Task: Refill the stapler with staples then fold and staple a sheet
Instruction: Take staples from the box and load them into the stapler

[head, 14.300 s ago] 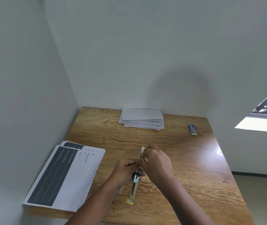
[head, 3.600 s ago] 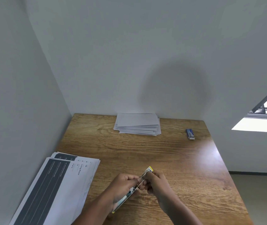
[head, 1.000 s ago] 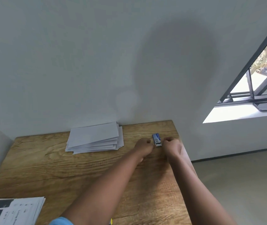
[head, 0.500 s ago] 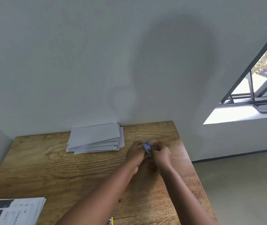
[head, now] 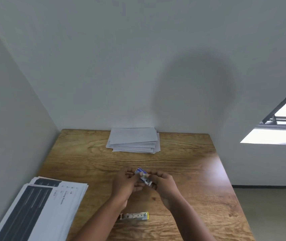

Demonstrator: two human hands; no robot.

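Observation:
A small blue and white staple box is held above the middle of the wooden table. My left hand grips its far end and my right hand pinches its near end. The yellow stapler lies on the table near the front edge, between my forearms, its metal channel showing; my left forearm covers its left end. A stack of printed sheets with dark panels lies at the front left.
A pile of folded white papers sits at the back of the table against the wall. Walls close in the left and back sides. The table's right edge drops to the floor, with a window beyond.
Both hands picked the staple box up from the back right of the table and brought it to the middle. The stapler left my hands and now lies on the table.

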